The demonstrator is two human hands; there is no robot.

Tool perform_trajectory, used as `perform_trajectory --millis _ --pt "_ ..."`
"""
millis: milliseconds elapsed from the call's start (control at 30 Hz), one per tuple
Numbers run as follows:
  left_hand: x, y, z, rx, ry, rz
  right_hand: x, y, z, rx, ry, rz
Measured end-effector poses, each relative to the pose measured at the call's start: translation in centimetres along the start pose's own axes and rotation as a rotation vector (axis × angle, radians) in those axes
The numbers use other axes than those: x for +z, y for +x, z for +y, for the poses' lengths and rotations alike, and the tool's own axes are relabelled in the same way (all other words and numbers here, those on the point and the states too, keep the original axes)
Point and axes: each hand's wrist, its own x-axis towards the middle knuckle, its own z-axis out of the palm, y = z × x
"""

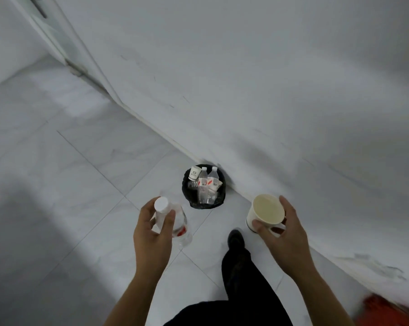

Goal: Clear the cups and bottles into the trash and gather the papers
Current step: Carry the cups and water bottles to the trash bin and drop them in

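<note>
Looking from nine o'clock round to four, we pass a pale door and the tiled floor before reaching our left hand. It sits at about seven o'clock of the trash bin, with thumb and fingers curled round the neck of a clear bottle just under its white cap. The bottle hangs tilted, cap toward us.

The bin stands on the floor at twelve o'clock, against the wall and between our two hands. It already holds two binned bottles and a binned cup, all leaning toward its far side, so we judge the free room to be at its near rim. A dark shoe is planted near it at five o'clock.

Our right hand, at four o'clock of the bin, grasps a paper cup with its mouth up, the thumb on the near wall and the fingers round the far one. We cannot tell whether any liquid is left inside. A blurred red thing shows at the lower right corner. No papers are in view.

To do this step well, we should carry each hand over the opening before letting go, one after the other. A low release toward the near rim should keep the bottle from bouncing off what lies inside. The cup should stay upright until it is over the bin.
</note>
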Motion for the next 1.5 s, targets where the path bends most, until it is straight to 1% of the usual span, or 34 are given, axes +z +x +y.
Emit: perform_trajectory --millis 167,300,400,500,667,767,867,967,1100,1167,1233,1300,1367,1400,1500 --pt "5.8 9.5 -0.1 -0.062 0.076 0.010 1.9 11.5 -1.6 0.045 -0.074 -0.132" --pt "9.6 16.0 -3.5 -0.131 0.077 0.043 5.6 18.2 -0.4 0.087 -0.177 -0.218" --pt "12.6 20.5 -9.6 -0.225 0.078 0.061 9.6 22.8 3.1 0.141 -0.222 -0.230" --pt "16.5 24.7 -17.7 -0.279 0.128 0.048 14.7 27.4 9.2 0.214 -0.243 -0.204" --pt "22.7 31.1 -31.0 -0.255 0.214 -0.015 23.1 33.6 20.2 0.295 -0.313 -0.194" --pt "25.8 34.0 -37.2 -0.266 0.245 -0.053 26.8 36.7 25.4 0.317 -0.329 -0.188" --pt "28.4 36.4 -41.7 -0.250 0.273 -0.107 29.5 38.9 29.3 0.341 -0.315 -0.169" --pt "30.5 39.1 -44.5 -0.221 0.311 -0.143 31.3 40.4 32.0 0.362 -0.322 -0.163" --pt "32.0 40.5 -46.4 -0.256 0.355 -0.247 32.8 41.6 34.3 0.397 -0.364 -0.157" --pt "31.9 40.0 -47.0 -0.274 0.315 -0.246 33.3 42.2 34.8 0.421 -0.359 -0.151" --pt "31.3 39.1 -47.6 -0.332 0.228 -0.242 33.8 42.9 35.1 0.426 -0.363 -0.154" --pt "30.6 38.3 -48.1 -0.399 0.117 -0.305 34.2 44.0 35.2 0.452 -0.369 -0.185" --pt "30.1 37.5 -48.7 -0.427 -0.005 -0.407 34.5 45.1 35.3 0.501 -0.352 -0.216" --pt "29.9 37.3 -49.1 -0.430 -0.025 -0.453 34.6 45.6 35.3 0.531 -0.342 -0.225" --pt "29.7 37.6 -49.5 -0.455 0.091 -0.484 34.5 46.2 35.2 0.602 -0.329 -0.275"
